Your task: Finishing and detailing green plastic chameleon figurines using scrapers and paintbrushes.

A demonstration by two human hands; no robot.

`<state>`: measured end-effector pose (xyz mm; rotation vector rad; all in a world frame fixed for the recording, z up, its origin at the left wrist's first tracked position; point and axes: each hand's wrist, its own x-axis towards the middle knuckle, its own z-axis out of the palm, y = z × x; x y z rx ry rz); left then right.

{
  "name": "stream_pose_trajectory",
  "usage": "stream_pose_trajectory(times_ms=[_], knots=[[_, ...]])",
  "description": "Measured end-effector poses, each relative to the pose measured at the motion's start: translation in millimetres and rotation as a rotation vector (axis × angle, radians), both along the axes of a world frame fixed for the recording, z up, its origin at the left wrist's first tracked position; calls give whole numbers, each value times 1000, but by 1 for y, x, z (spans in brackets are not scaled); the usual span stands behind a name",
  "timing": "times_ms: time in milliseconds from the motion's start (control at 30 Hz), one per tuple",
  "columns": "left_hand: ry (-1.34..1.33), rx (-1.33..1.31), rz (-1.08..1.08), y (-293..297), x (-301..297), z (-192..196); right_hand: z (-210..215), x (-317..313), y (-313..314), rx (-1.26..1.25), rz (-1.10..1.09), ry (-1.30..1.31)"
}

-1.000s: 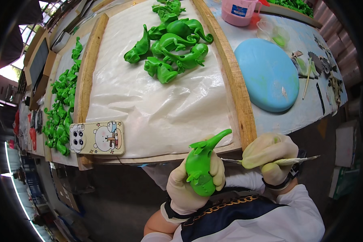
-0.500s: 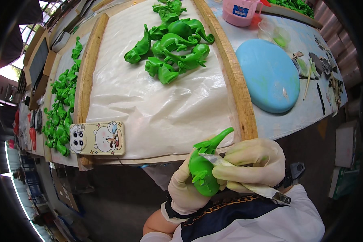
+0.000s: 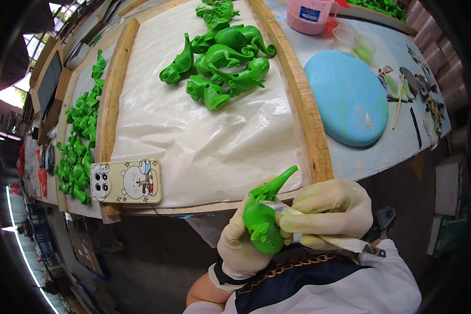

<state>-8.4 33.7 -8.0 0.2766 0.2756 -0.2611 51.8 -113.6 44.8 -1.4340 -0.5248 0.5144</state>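
Note:
Gloved in pale, stained rubber, my left hand (image 3: 237, 243) is closed around a glossy green plastic chameleon figure (image 3: 259, 217) in front of my body, its narrow tail pointing up and right. My right hand (image 3: 337, 206), in a matching glove, grips a craft knife (image 3: 350, 245) wrapped in whitish tape. The blade lies against the upper part of the figure, and the knife's rear end sticks out below the palm. Right fingertips rest close to the figure's side; whether they touch it I cannot tell. More green chameleon figures (image 3: 227, 60) are piled on the white sheet (image 3: 209, 141) ahead.
Wooden strips (image 3: 298, 94) border the sheet. A phone in a cartoon case (image 3: 133, 180) lies at the near left corner, beside another heap of green figures (image 3: 81, 136). At right are a round blue pad (image 3: 345, 99), a pink jug (image 3: 309, 15) and a thin stick (image 3: 399, 102).
My right hand has turned slightly, and the knife's rear end has swung a little up and right. The chameleon figure stays in my left hand, nearly unmoved.

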Motion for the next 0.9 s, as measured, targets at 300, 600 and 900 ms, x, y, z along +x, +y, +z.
stream_pose_trajectory(times_ms=[300, 600, 900], knots=[[35, 9, 4, 4, -7, -5, -27, -7, -2, -94, -164, -781], [52, 187, 66, -3, 0, 5, -28, 3, -7, -50, -131, -855], [-62, 57, -17, -2, 6, -1, -43, -11, -17, 167, -274, -580]])
